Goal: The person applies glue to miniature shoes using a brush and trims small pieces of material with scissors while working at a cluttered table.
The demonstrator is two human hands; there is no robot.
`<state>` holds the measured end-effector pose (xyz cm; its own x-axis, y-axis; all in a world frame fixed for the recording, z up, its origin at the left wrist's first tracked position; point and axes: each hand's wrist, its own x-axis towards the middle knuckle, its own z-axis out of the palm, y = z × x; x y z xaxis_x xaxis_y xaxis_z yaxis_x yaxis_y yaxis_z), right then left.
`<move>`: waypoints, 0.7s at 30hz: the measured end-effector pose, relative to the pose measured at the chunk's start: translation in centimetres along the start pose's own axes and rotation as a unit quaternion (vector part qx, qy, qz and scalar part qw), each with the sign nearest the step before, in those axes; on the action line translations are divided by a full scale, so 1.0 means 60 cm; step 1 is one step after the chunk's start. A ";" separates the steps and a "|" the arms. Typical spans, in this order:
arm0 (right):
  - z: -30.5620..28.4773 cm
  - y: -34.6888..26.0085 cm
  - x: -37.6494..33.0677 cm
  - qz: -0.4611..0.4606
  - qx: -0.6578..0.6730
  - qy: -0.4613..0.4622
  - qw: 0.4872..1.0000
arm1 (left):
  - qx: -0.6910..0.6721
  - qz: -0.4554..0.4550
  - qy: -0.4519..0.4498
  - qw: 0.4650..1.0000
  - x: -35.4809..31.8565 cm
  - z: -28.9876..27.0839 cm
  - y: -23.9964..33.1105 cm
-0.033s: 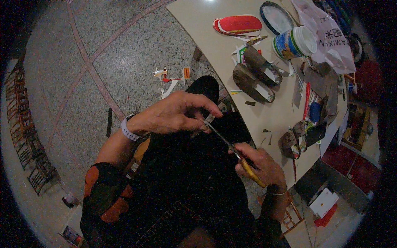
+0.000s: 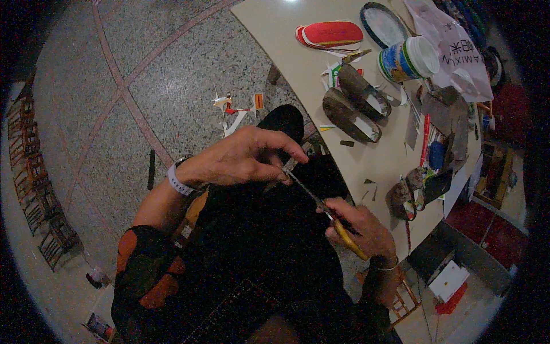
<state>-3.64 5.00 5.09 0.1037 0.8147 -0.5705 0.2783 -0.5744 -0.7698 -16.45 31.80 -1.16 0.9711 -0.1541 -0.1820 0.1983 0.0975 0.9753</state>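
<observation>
My right hand (image 2: 364, 226) is closed round the yellow handle of a pair of scissors (image 2: 348, 241). The thin metal blades slant up and left over my dark-clothed lap, reaching the fingers of my left hand (image 2: 238, 157). That hand wears a pale wristband and pinches a small greyish piece (image 2: 291, 164) between thumb and fingers, right at the blade tips. Much of the piece is hidden by the fingers, and I cannot tell whether the blades are biting into it. On the table to the right lie two dark brown-grey shoe uppers (image 2: 344, 114) with white showing inside.
The cream table (image 2: 366, 163) carries red insoles (image 2: 332, 34), a white tub with a coloured label (image 2: 404, 59), a red pen (image 2: 425, 140), dark scraps and a printed pale bag (image 2: 458, 51). Cut scraps (image 2: 238, 120) lie on the speckled floor. Wooden chairs (image 2: 43, 178) stand far left.
</observation>
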 end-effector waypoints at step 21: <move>0.011 0.021 -0.168 -0.020 0.038 0.176 0.983 | 0.160 -0.010 0.129 0.979 -0.020 -0.027 0.016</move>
<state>-4.98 -3.98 9.67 0.4218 0.8059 -0.4155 0.2188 -0.5352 -0.8159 -17.22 33.64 -0.22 0.9766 0.1055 -0.1874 0.2069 -0.2224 0.9528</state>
